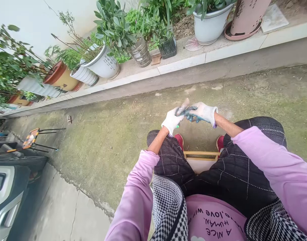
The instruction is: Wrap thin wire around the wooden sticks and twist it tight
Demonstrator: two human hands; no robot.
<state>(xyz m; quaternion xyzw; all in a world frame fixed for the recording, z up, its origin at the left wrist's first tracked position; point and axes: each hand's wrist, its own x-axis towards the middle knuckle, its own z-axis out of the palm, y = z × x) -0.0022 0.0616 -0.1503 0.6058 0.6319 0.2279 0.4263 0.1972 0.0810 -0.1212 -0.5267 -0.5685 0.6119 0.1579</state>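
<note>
My left hand [171,120], in a white work glove, is wrapped around a short stick-like piece [183,107]. Its tip is brownish and its middle looks ribbed and silvery, as if wound with wire or thread; the kind is not clear. A bit of bright green shows beneath the left glove. My right hand [200,112] wears a white glove with blue-grey coated fingers. Those fingers are curled and pressed together against the side of the piece, and whatever sits between them is hidden. Both hands meet in front of my knees, above the ground.
I sit on a low wooden stool [201,154], knees apart, red shoes [220,142] below. Ahead runs a tiled ledge [181,66] with potted plants, including a white pot [210,28]. At left are a folding chair [33,138] and a car [7,201].
</note>
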